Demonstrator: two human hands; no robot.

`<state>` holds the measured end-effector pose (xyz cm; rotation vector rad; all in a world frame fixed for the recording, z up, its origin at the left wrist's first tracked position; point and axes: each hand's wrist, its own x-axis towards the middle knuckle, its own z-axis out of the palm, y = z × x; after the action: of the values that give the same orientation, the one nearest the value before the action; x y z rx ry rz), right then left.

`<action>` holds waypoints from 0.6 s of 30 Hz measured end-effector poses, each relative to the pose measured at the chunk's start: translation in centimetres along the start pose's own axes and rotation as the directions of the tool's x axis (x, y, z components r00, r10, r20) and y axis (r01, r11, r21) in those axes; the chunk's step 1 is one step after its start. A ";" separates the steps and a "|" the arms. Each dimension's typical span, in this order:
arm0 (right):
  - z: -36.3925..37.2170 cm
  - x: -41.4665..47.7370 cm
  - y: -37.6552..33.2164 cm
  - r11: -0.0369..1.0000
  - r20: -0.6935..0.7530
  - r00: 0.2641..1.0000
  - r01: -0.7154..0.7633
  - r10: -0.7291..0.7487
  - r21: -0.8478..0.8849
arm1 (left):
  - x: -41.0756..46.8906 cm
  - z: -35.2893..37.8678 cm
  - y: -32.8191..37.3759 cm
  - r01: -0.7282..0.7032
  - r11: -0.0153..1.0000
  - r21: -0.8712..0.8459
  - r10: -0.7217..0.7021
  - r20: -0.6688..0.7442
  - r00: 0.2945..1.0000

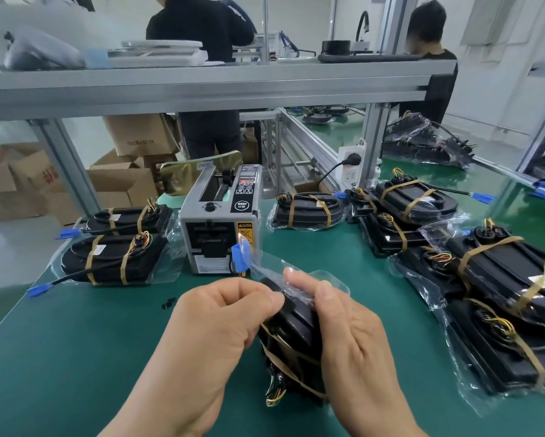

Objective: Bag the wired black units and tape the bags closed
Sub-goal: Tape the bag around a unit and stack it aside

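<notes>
Two bagged units (113, 257) lay left on the green tabletop (75, 342), with a tape machine (220, 222) beside them. At centre, the left hand (220, 316) pinched the clear bag (315, 279) over a black unit (296, 329), and the right hand (346, 326) curled round its side. The unit was judged rigid and the film slippery, so grip the body, not the wires (275, 395). More bagged units (501, 294) lay right.

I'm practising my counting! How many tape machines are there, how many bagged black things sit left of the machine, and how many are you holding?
Tape machine: 1
Bagged black units left of it: 2
Held black unit, gripped by left hand and right hand: 1
Total: 4
</notes>
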<state>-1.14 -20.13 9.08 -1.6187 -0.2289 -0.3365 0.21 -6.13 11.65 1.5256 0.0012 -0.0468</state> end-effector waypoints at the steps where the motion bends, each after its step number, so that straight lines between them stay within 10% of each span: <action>1: 0.0 0.0 0.0 1.000 0.006 1.000 -0.003 0.003 -0.021 | 0.0 0.0 0.0 -0.001 1.000 -0.002 0.001 -0.004 1.000; 18: 0.7 1.1 0.6 0.995 -0.187 0.981 -0.071 0.057 -0.072 | -0.3 -0.7 -0.2 -0.009 1.000 0.016 0.010 -0.057 0.998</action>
<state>0.13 -19.55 8.91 -1.6566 -0.0221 -0.4481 -0.08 -5.41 11.46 1.5421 0.0396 0.0044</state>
